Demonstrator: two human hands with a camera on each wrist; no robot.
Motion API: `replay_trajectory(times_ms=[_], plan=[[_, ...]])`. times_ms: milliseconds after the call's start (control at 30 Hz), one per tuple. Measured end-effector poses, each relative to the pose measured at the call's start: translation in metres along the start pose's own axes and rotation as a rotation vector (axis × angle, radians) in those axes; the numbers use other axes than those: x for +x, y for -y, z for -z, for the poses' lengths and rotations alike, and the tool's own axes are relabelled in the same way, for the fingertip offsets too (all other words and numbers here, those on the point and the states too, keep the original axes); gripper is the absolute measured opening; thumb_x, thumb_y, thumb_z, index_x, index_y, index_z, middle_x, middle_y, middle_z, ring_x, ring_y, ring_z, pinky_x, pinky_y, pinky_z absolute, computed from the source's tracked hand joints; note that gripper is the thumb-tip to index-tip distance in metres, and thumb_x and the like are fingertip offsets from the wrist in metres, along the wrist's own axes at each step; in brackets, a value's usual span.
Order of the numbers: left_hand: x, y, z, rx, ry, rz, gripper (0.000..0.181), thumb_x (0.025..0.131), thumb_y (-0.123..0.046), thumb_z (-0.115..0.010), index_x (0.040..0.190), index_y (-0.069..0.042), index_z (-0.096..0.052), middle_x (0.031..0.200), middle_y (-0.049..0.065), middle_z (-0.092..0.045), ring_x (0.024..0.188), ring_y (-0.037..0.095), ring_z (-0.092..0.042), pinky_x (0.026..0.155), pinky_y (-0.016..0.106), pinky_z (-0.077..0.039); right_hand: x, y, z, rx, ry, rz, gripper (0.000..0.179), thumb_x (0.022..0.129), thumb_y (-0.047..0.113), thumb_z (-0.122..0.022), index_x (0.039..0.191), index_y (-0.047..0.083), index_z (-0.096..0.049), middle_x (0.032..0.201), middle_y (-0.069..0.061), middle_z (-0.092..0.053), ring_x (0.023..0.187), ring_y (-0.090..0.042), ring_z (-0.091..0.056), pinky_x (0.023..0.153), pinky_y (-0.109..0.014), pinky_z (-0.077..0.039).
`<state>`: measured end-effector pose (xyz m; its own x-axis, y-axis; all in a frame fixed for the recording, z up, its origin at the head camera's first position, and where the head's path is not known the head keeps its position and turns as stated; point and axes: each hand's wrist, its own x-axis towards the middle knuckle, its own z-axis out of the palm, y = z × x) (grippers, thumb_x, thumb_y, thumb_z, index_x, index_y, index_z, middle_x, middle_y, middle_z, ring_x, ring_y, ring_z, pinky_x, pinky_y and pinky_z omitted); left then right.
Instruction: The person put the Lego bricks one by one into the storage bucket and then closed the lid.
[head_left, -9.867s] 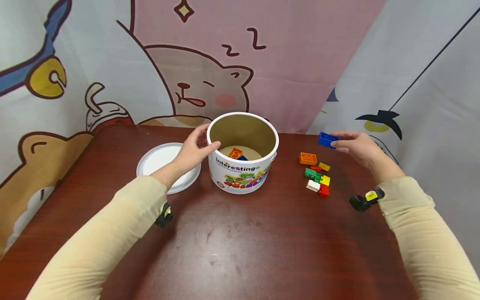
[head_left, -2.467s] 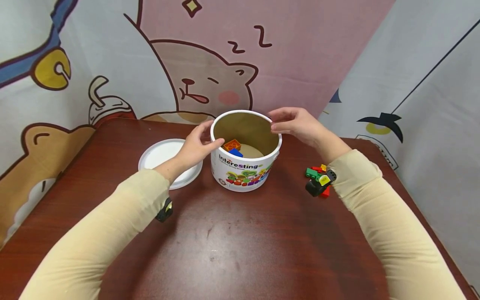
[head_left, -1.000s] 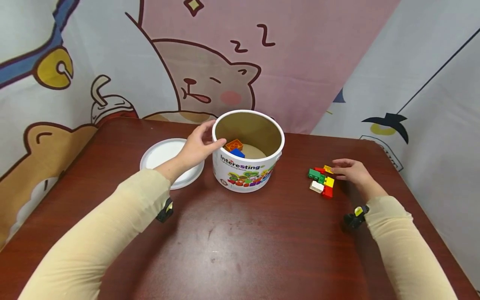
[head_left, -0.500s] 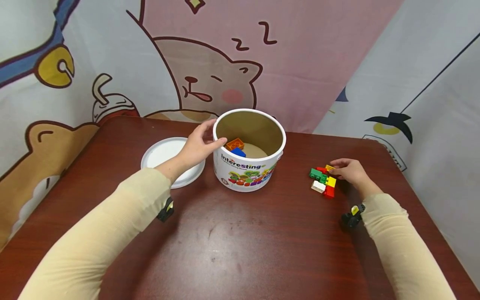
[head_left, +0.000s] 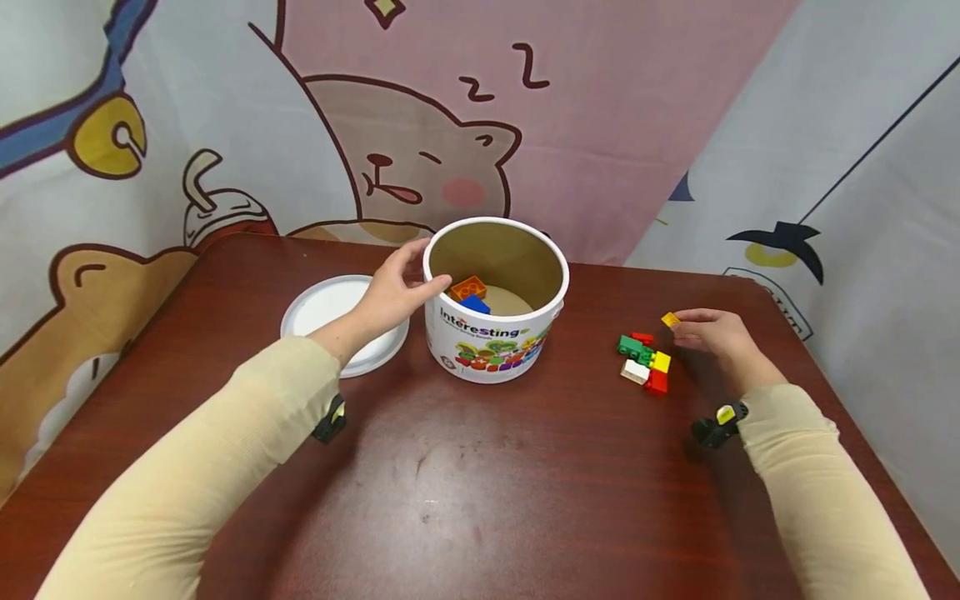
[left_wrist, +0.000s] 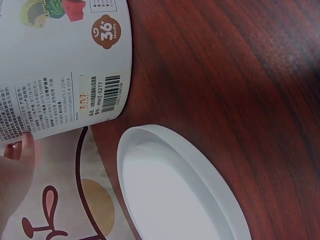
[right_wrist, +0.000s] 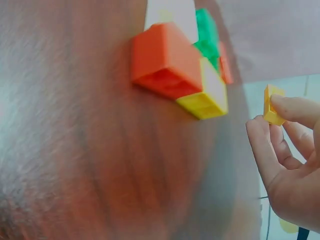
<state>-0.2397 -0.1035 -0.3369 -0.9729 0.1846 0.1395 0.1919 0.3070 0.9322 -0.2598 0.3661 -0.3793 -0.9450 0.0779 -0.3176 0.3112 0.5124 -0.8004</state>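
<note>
My left hand (head_left: 397, 287) holds the left side of a white bucket (head_left: 483, 350) at its rim, thumb toward the front. In the left wrist view, fingertips (left_wrist: 26, 142) touch the bucket's printed outer wall. Inside lie an orange brick (head_left: 468, 287) and a blue brick (head_left: 475, 304). My right hand (head_left: 716, 333) pinches a small yellow toy brick (right_wrist: 272, 105) between thumb and fingers, just above the table. Next to it lie a green brick (head_left: 633, 347), a white brick (head_left: 635, 372), a brighter yellow brick (head_left: 661, 362), a red brick (head_left: 657, 382) and a thin red brick (head_left: 642, 338).
A white lid (head_left: 322, 308) lies on the dark red-brown table (head_left: 450, 500) left of the bucket, inner side up in the left wrist view. A cartoon-printed curtain (head_left: 600, 125) hangs behind the table's back edge.
My right hand has picked up the small yellow brick and raised it off the table. Earlier it carried a blue brick; the loose orange brick has left the table. The left hand stays at the bucket.
</note>
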Motion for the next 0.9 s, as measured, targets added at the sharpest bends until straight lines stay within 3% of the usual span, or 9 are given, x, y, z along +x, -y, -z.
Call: replay_trajectory(times_ms=[100,233,400,533,667,900], plan=[[0.0,0.0,0.0,-0.001,-0.003,0.004,0.067,0.087,-0.021,-0.066,0.143,-0.007,-0.033,0.136,0.015,-0.046,0.122,0.029,-0.049,0.103,0.039,-0.044,-0.003,0.008,0.004,0.091,0.013,0.017,0.035,0.091,0.023,-0.06,0.122,0.008,-0.053,0.077,0.023,-0.06,0.076,0.001,-0.065,0.078,-0.018,-0.054],[-0.001,-0.002,0.001,-0.001,-0.001,0.008,0.066,0.087,-0.02,-0.066,0.143,-0.007,-0.034,0.136,0.016,-0.046,0.122,0.03,-0.049,0.103,0.039,-0.044,-0.007,0.019,0.007,0.201,0.031,0.03,0.007,0.089,0.021,-0.064,0.095,0.024,-0.062,0.079,0.019,-0.063,0.075,-0.001,-0.065,0.078,-0.019,-0.055],[-0.003,-0.012,0.0,-0.01,0.013,0.038,0.065,0.088,-0.016,-0.065,0.143,-0.004,-0.032,0.137,0.019,-0.044,0.125,0.034,-0.047,0.104,0.04,-0.042,-0.009,0.035,0.008,0.267,0.056,0.03,0.015,0.088,0.018,-0.064,0.078,0.029,-0.065,0.077,0.016,-0.065,0.071,-0.003,-0.067,0.07,-0.017,-0.055],[-0.005,-0.016,0.0,-0.016,0.019,0.049,0.065,0.088,-0.014,-0.065,0.143,-0.003,-0.032,0.138,0.02,-0.043,0.125,0.035,-0.046,0.105,0.041,-0.042,-0.012,0.049,0.008,0.301,0.096,0.033,0.018,0.089,0.016,-0.063,0.076,0.028,-0.067,0.076,0.014,-0.065,0.071,-0.004,-0.067,0.067,-0.017,-0.055],[-0.003,-0.01,0.0,-0.014,0.013,0.026,0.064,0.087,-0.018,-0.066,0.142,-0.006,-0.034,0.137,0.017,-0.045,0.124,0.033,-0.047,0.104,0.04,-0.043,-0.014,0.061,0.007,0.391,0.13,0.029,0.015,0.087,0.013,-0.066,0.077,0.023,-0.07,0.078,0.01,-0.067,0.071,-0.007,-0.067,0.067,-0.018,-0.056],[-0.001,-0.003,0.0,-0.011,0.003,0.008,0.064,0.087,-0.022,-0.066,0.142,-0.008,-0.035,0.136,0.015,-0.046,0.122,0.031,-0.049,0.104,0.04,-0.043,-0.019,0.081,0.002,0.364,0.144,0.073,0.017,0.089,0.015,-0.062,0.077,0.024,-0.069,0.081,0.01,-0.064,0.074,-0.006,-0.066,0.07,-0.018,-0.056]])
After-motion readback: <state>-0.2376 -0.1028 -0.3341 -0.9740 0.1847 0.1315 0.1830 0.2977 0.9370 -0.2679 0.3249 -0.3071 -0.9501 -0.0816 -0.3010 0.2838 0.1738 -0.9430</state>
